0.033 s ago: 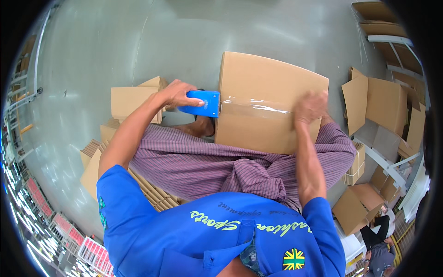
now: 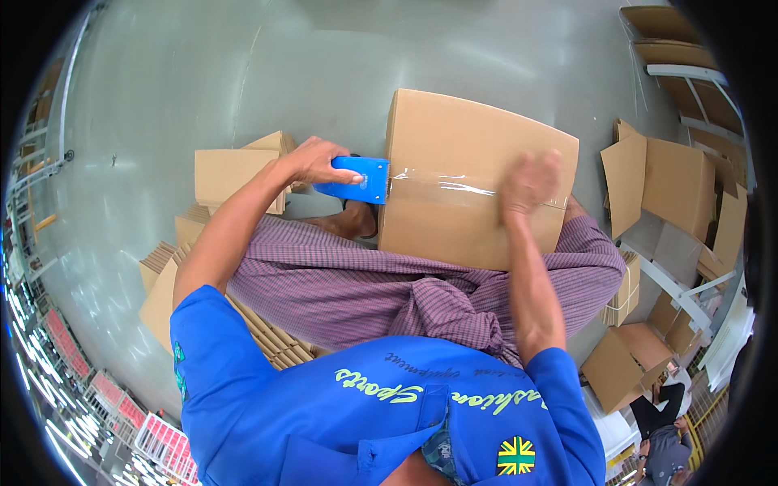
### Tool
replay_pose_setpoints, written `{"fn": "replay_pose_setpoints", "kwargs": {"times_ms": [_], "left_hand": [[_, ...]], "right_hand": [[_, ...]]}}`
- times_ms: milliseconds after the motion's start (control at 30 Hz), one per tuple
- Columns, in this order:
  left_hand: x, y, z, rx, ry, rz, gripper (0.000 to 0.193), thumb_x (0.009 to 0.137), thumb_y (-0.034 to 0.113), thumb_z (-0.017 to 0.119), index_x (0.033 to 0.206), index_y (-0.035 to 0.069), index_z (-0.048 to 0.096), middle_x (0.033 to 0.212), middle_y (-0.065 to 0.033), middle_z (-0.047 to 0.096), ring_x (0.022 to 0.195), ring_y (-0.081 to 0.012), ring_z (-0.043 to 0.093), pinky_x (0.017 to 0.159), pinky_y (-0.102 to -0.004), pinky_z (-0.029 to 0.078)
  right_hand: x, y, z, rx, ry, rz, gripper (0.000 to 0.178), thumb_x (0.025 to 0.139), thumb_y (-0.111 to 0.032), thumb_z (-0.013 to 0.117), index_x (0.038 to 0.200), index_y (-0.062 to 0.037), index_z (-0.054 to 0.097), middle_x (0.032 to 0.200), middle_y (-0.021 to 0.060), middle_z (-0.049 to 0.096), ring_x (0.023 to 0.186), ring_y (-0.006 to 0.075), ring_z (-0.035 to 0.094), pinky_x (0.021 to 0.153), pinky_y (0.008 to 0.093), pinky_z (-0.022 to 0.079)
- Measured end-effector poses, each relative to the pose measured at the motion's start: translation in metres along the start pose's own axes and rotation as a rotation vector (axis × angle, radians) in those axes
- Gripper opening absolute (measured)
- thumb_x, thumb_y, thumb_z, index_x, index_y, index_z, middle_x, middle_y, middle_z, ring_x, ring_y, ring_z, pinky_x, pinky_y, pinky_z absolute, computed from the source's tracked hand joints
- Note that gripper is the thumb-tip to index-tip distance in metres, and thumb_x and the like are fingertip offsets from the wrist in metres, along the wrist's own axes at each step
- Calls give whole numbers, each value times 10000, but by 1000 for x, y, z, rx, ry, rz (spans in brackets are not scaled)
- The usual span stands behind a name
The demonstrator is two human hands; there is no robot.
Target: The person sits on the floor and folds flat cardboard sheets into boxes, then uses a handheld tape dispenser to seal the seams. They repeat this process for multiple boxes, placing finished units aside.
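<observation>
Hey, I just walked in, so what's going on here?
A person's left hand holds a blue tape dispenser at the left edge of a cardboard box. The slightly blurred right hand is over the box's top, towards its right end. Shiny clear tape runs across that top.

ok my count: one left hand (image 2: pixel 318 162), one right hand (image 2: pixel 529 186), one blue tape dispenser (image 2: pixel 369 180), one taped carton (image 2: pixel 454 227), one blue shirt (image 2: pixel 365 425)
</observation>
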State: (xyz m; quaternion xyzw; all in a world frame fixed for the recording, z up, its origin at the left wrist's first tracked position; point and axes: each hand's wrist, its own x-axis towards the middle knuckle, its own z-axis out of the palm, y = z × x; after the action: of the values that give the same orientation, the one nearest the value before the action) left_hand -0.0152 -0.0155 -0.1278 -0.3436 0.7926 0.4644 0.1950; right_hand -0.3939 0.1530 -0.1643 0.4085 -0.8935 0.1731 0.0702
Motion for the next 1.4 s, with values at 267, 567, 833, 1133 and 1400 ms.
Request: {"fn": "replay_pose_setpoints", "kwargs": {"times_ms": [267, 567, 833, 1133, 1400], "left_hand": [[-6, -8, 2, -35, 62, 89, 710, 757, 706, 646, 857, 5, 694, 757, -218, 662, 739, -351, 650, 644, -454, 494], [5, -35, 22, -138, 8, 164, 727, 726, 730, 646, 907, 31, 720, 804, -180, 693, 785, -334, 651, 717, -440, 511], [-15, -64, 13, -49, 13, 56, 708, 706, 702, 669, 844, 11, 736, 795, -191, 694, 804, -346, 636, 729, -461, 495], [9, -53, 12, 175, 2, -87, 750, 731, 775, 599, 798, 40, 731, 772, -174, 696, 827, -350, 662, 892, -468, 420], [22, -19, 18, 344, 71, -95, 699, 751, 760, 604, 781, 75, 739, 762, -165, 702, 771, -345, 662, 886, -527, 388]], "right_hand": [[-63, -167, 26, 122, -226, -262, 612, 1011, -387, 463, 1503, -54, 314, 1557, 138, 311, 1454, 321, 255, 1186, 532, 161], [-62, -169, 22, 88, -265, -295, 530, 1035, -384, 406, 1454, -59, 414, 1549, 126, 338, 1453, 329, 251, 1176, 545, 158], [-61, -165, 21, 133, -313, -303, 538, 1029, -382, 412, 1471, -75, 392, 1578, 117, 285, 1468, 333, 204, 1186, 558, 113], [-62, -172, 11, 277, -409, -584, 643, 943, -446, 569, 1445, -69, 432, 1563, 126, 316, 1461, 329, 235, 1189, 542, 145], [-51, -172, 0, 310, -591, -784, 813, 733, -287, 657, 1480, -76, 415, 1605, 101, 256, 1501, 316, 159, 1217, 548, 99]]}}
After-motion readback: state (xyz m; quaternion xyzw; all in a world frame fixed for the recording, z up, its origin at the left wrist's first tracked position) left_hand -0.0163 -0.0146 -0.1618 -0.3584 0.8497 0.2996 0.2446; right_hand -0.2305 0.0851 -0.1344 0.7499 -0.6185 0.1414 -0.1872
